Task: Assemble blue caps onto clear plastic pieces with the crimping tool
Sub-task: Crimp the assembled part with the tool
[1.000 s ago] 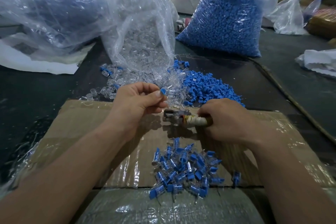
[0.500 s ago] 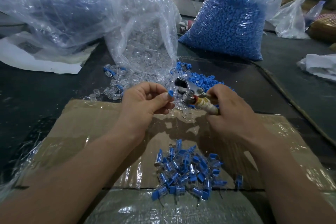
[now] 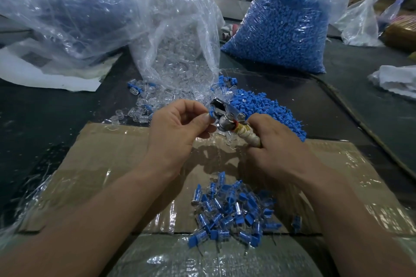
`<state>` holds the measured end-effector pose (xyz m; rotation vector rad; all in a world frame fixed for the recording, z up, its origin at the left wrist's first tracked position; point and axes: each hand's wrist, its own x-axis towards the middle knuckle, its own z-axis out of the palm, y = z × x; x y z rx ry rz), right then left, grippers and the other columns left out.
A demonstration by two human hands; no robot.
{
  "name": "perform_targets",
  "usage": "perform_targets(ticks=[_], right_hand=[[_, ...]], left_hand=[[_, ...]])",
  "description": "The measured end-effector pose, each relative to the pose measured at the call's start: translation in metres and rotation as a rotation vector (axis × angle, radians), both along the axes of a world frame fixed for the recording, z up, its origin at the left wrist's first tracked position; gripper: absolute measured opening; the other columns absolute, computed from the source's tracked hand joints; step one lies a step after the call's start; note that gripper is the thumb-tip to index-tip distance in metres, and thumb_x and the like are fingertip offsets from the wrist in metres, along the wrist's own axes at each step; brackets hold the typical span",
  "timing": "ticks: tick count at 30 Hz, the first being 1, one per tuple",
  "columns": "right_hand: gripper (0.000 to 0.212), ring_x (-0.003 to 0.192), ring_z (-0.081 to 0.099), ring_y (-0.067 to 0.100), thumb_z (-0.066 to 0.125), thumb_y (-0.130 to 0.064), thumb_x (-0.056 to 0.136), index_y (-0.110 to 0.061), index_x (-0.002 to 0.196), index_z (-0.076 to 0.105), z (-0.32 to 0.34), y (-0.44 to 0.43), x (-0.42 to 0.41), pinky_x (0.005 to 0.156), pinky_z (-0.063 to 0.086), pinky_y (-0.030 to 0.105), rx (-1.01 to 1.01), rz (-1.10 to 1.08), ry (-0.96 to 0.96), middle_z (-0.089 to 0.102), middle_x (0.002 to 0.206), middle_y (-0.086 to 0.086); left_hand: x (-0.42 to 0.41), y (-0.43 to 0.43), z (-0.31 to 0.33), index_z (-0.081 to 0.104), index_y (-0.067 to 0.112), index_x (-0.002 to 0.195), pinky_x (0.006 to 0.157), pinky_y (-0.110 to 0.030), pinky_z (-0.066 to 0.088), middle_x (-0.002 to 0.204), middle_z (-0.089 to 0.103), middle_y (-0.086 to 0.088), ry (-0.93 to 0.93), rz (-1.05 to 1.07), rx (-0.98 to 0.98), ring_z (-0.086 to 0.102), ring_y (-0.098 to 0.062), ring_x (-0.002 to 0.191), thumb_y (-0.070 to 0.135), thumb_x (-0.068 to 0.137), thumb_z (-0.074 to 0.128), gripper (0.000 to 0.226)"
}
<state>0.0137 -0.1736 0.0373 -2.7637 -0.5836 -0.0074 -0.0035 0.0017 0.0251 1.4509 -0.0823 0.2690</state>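
Fingers (image 3: 203,120) of left hand (image 3: 175,135) pinch one blue cap (image 3: 212,113) against one crimping tool (image 3: 225,119), centre frame; right hand (image 3: 279,144) grips its handle.

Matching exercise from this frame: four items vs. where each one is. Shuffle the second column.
Items
1. crimping tool
2. single blue cap
3. pile of capped pieces
4. bag of blue caps

Places
A. on the cardboard, in front of the person
B. pinched in the left hand
C. standing at the far side of the table
D. held by the right hand

Pairs: 1-D, 2-B, 3-A, 4-C
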Motion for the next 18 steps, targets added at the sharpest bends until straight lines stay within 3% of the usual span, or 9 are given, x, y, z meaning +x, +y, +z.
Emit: perform_targets(ticks=[6,14,18], right_hand=[[0.027,0.064,0.035,0.000,0.054,-0.022,0.078,-0.031,0.069,0.030,0.0036,0.0065,-0.0033,0.053,0.022,0.023,0.036,-0.013,0.000,0.038,0.071,-0.013],[0.028,0.059,0.039,0.003,0.059,-0.022,0.077,-0.029,0.065,0.035,0.0046,0.0088,-0.0034,0.051,0.023,0.023,0.066,-0.028,-0.061,0.042,0.063,-0.012],[0.018,0.063,0.041,0.003,0.058,-0.023,0.077,-0.027,0.072,0.041,0.0013,0.0083,-0.0027,0.053,0.026,0.023,0.087,-0.023,-0.050,0.045,0.067,-0.012]], left_hand=[[-0.0008,0.0005,0.0011,0.060,0.012,0.074,0.052,-0.014,0.050,0.057,0.065,0.004,-0.003,0.015,0.008,0.062,-0.005,0.052,-0.005,0.078,0.060,0.018],[-0.0056,-0.0012,0.0041,0.059,0.007,0.077,0.053,-0.012,0.048,0.067,0.063,-0.005,-0.031,0.059,0.062,0.060,-0.004,0.053,-0.006,0.079,0.059,0.013],[-0.0052,-0.0018,0.0053,0.059,0.008,0.076,0.053,-0.012,0.049,0.067,0.063,-0.005,-0.019,0.061,0.076,0.060,-0.003,0.053,-0.005,0.079,0.060,0.013]])
